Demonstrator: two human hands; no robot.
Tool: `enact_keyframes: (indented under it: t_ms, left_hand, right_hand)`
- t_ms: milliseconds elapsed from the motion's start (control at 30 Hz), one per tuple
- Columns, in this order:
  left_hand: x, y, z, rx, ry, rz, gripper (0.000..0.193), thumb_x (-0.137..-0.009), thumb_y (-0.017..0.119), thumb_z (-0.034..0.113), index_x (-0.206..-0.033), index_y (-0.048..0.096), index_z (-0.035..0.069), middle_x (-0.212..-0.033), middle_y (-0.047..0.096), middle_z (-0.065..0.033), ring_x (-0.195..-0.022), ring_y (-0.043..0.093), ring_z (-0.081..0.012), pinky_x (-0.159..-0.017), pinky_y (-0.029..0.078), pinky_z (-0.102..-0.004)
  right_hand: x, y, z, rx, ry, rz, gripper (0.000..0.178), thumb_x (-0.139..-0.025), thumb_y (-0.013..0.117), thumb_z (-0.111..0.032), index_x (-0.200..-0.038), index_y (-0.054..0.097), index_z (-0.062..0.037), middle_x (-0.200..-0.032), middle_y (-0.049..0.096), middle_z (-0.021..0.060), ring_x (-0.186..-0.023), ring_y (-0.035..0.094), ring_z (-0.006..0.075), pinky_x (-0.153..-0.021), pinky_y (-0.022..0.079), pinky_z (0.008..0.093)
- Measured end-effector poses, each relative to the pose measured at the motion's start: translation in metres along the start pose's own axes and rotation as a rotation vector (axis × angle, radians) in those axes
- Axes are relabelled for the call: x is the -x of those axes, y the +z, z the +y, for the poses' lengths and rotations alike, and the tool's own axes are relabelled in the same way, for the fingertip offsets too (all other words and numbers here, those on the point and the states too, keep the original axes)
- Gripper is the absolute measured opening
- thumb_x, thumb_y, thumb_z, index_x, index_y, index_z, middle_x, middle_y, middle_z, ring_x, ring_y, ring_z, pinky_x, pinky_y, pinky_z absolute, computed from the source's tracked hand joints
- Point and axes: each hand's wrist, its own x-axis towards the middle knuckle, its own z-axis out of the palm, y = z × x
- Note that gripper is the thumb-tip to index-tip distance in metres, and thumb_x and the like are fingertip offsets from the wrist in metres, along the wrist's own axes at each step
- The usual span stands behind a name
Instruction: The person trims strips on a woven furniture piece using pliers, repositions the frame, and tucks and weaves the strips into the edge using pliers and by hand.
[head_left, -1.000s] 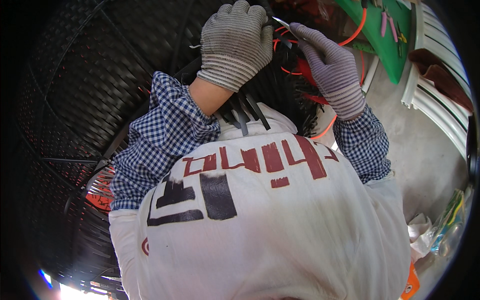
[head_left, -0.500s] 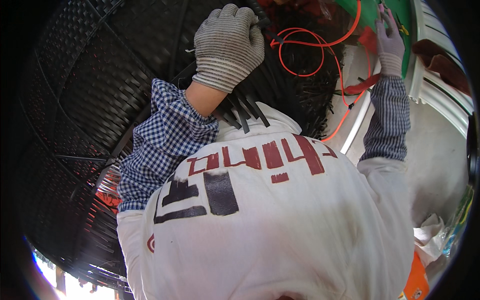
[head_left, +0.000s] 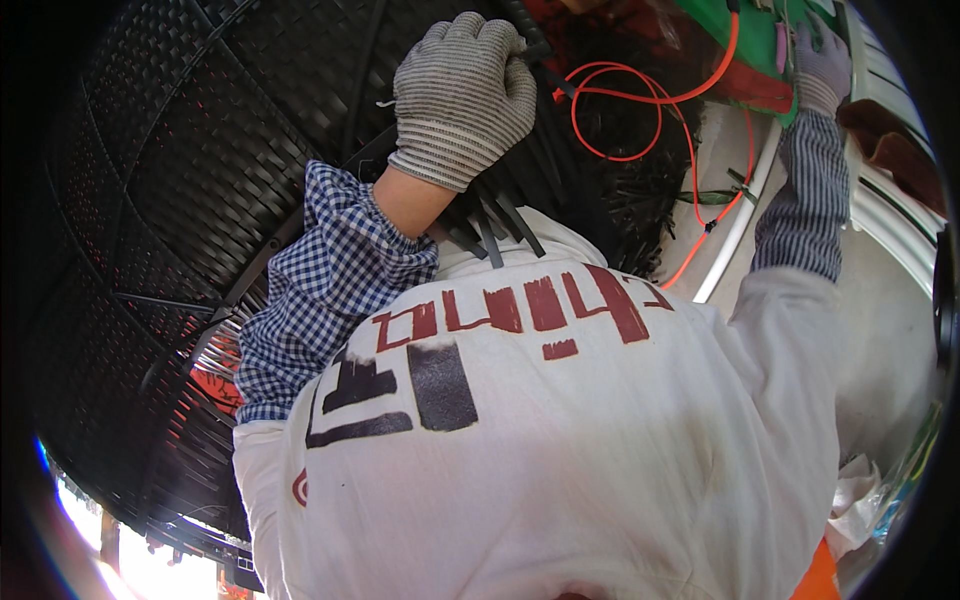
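Note:
My left hand (head_left: 462, 105), in a grey striped glove, is closed near the top of a large black woven wicker piece (head_left: 200, 110). Its thumb is pressed to the fingers, and a dark strip end (head_left: 535, 52) sticks out beside them. Several flat black strips (head_left: 500, 225) hang under the wrist toward my chest. My right hand (head_left: 822, 68), also gloved, reaches to the far right over green material (head_left: 755, 30). Its fingers look stretched out and apart, partly dim. A pink-handled object (head_left: 781, 48) lies just left of it; its kind is unclear.
An orange-red hose (head_left: 690, 185) loops across the far middle, with a white tube (head_left: 740, 230) near it. Dark strip scraps (head_left: 635, 200) are heaped below the loop. Brown material (head_left: 890, 145) rests on pale ridged edging (head_left: 905, 235) at right.
My right hand has moved right, and the pink-handled object now shows beside it. The green material with its red edge has shifted. My left hand keeps its hold with hardly any movement.

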Motion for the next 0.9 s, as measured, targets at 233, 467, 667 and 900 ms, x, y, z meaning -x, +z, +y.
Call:
enact_keyframes:
  t_ms: [233, 467, 667, 900]
  left_hand:
    - [-0.007, -0.015, 0.012, 0.143, -0.100, -0.090, 0.009, -0.079, 0.066, 0.004, -0.087, 0.061, 0.004, -0.079, 0.055, -0.0158, -0.074, 0.058, -0.0348, -0.065, 0.051, -0.0453]
    - [-0.006, -0.012, 0.012, 0.141, -0.066, -0.034, 0.009, -0.079, 0.066, 0.004, -0.088, 0.063, 0.004, -0.079, 0.057, -0.0156, -0.074, 0.059, -0.0349, -0.066, 0.052, -0.0455]
    - [-0.006, -0.012, 0.013, 0.112, -0.076, -0.042, 0.010, -0.078, 0.066, 0.006, -0.088, 0.064, 0.005, -0.080, 0.058, -0.0146, -0.074, 0.060, -0.0344, -0.067, 0.052, -0.0451]
    - [-0.007, -0.013, 0.015, 0.099, -0.076, -0.048, 0.010, -0.078, 0.066, 0.006, -0.088, 0.064, 0.005, -0.079, 0.057, -0.0142, -0.074, 0.060, -0.0342, -0.067, 0.053, -0.0445]
  right_hand:
    - [0.062, -0.108, -0.244, -1.171, -0.090, -0.504, 0.032, -0.092, 0.071, 0.001, -0.122, 0.071, -0.0073, -0.101, 0.071, 0.0063, -0.096, 0.071, 0.0170, -0.085, 0.056, 0.0261]
    - [0.096, -0.095, -0.283, -1.481, 0.092, -0.526, 0.032, -0.093, 0.069, 0.004, -0.123, 0.071, -0.0060, -0.108, 0.071, 0.0064, -0.100, 0.070, 0.0147, -0.088, 0.057, 0.0265]
    - [0.097, -0.096, -0.285, -1.683, 0.398, -0.675, 0.024, -0.101, 0.065, -0.008, -0.123, 0.070, -0.0032, -0.113, 0.072, 0.0064, -0.102, 0.070, 0.0141, -0.090, 0.059, 0.0267]
    - [0.102, -0.098, -0.288, -1.864, 0.774, -0.798, 0.025, -0.103, 0.063, -0.015, -0.124, 0.070, -0.0017, -0.112, 0.074, 0.0094, -0.093, 0.072, 0.0158, -0.082, 0.063, 0.0309]
